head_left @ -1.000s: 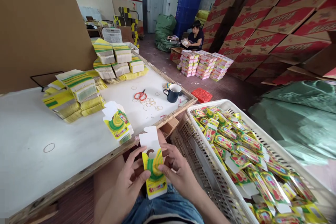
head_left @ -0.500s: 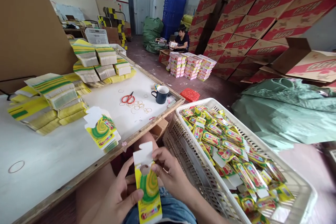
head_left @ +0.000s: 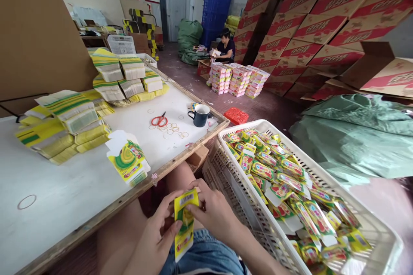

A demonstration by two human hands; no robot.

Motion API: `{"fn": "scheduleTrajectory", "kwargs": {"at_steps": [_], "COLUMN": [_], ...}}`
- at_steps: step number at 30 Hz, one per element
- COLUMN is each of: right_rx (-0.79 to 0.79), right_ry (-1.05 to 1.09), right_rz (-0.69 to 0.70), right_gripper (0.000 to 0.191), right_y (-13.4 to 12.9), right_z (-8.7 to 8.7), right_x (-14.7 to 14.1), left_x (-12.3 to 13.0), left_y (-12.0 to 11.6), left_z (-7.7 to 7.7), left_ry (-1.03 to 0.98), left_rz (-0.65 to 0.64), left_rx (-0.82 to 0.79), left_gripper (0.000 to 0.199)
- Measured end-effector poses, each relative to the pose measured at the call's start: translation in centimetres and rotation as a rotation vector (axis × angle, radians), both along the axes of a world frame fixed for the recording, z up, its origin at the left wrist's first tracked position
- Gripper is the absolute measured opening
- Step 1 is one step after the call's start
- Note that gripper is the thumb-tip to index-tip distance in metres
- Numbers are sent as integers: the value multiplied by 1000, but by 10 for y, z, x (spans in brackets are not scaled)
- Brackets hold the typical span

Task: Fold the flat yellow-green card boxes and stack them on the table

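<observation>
Above my lap I hold a small yellow and green carton (head_left: 185,237) between both hands. A barcode shows on its upper flap, which is folded over toward me. My left hand (head_left: 158,234) grips the carton's left side, thumb across the front. At the upper right edge, my right hand (head_left: 213,206) pinches the carton by the flap. Nearest on the table edge lies a small stack of flat cartons (head_left: 127,159) with white flaps. To my right, a white plastic crate (head_left: 222,159) holds many folded cartons of the same print.
On the white table (head_left: 80,193) are bundled carton stacks (head_left: 77,116), red-handled scissors (head_left: 159,119), rubber bands (head_left: 172,129) and a dark mug (head_left: 200,116). A red stool (head_left: 236,115) stands beyond the crate. Farther back, a person (head_left: 225,47) sits by stacked pink boxes (head_left: 221,78). Large cardboard boxes (head_left: 303,28) rise behind.
The carton's white top flap stood up before; now the top is folded down and shows a barcode. Both hands have stayed on the carton, which has turned slightly.
</observation>
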State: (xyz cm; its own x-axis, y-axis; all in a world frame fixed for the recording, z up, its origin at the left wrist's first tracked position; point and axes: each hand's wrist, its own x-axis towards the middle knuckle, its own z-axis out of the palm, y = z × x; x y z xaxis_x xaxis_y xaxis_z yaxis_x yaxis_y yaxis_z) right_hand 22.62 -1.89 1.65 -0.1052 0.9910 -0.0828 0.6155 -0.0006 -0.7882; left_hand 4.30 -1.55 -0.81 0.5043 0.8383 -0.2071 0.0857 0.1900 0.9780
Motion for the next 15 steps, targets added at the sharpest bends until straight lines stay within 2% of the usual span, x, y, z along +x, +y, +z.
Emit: {"fn": "scheduleTrajectory", "kwargs": {"at_steps": [3,5,7,10,12,13,15], "right_rx": [31,63,126,165,181,216,368], "right_ry": [48,140,215,342,346,276,-31], "right_rz": [15,13,-31,-112,-138,-175,-363], "right_gripper": [7,13,23,23,22,22,25], "right_y": [-1,-3,-5,-7,-9,-11,-15], "right_z": [-5,-10,-15,-18,-14,-9,1], "right_x": [1,1,1,4,19,33,71], "left_x": [-2,-1,5,20,25,23,10], "left_y": [4,6,6,2,3,8,25], "left_z": [2,3,4,5,7,8,8], "left_ry": [-48,-58,-78,-125,-92,-25,195], "left_rz": [42,59,66,55,81,121,258], "left_rx": [-78,-94,-90,-82,-11,70,316], "left_gripper": [50,51,48,43,41,41,44]}}
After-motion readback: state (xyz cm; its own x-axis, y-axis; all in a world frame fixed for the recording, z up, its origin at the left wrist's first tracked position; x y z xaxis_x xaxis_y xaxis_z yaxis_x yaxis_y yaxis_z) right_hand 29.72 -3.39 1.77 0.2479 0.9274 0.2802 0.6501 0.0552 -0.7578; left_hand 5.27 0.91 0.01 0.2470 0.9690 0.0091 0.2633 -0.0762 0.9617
